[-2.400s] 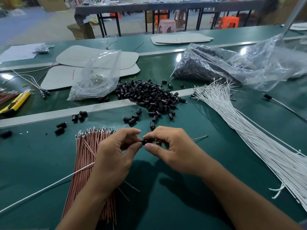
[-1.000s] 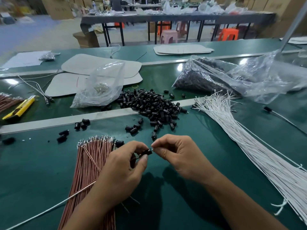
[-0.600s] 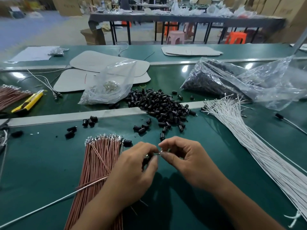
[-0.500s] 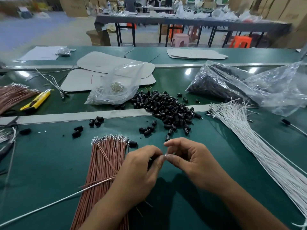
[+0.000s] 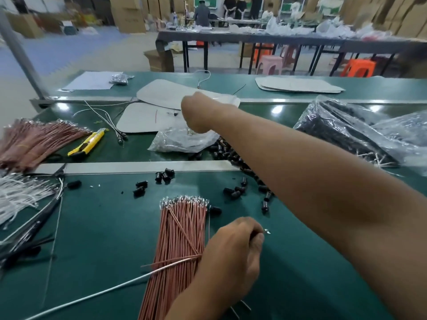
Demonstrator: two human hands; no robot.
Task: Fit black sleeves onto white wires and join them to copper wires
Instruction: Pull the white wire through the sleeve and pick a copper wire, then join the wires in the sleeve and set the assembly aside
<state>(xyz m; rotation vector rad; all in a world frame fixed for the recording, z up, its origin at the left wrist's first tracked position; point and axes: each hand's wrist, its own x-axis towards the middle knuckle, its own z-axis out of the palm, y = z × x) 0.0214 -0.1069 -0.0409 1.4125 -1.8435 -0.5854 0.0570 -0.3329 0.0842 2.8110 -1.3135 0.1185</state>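
My left hand (image 5: pixel 233 248) pinches one white wire (image 5: pixel 104 294) near its end; the small metal tip (image 5: pixel 266 231) pokes out past my fingers. That hand rests beside a bundle of copper wires (image 5: pixel 182 239) lying on the green table. My right hand (image 5: pixel 198 114) is stretched far forward at the mouth of a clear bag of small metal parts (image 5: pixel 180 142), and its fingers are hidden. Loose black sleeves (image 5: pixel 164 175) lie in front of the copper bundle. A larger pile of sleeves (image 5: pixel 221 148) is partly covered by my right forearm.
A big bag of black sleeves (image 5: pixel 342 132) sits at the right. At the left lie a yellow utility knife (image 5: pixel 89 143), a second copper bundle (image 5: pixel 34 139), white wires (image 5: pixel 18 195) and dark finished leads (image 5: pixel 27 232). Grey pads (image 5: pixel 143 118) lie behind, and a metal strip (image 5: pixel 115 168) crosses the table.
My right hand has left the wire tip and reached forward to the clear bag. The left hand still holds the white wire. The view has swung left and up.
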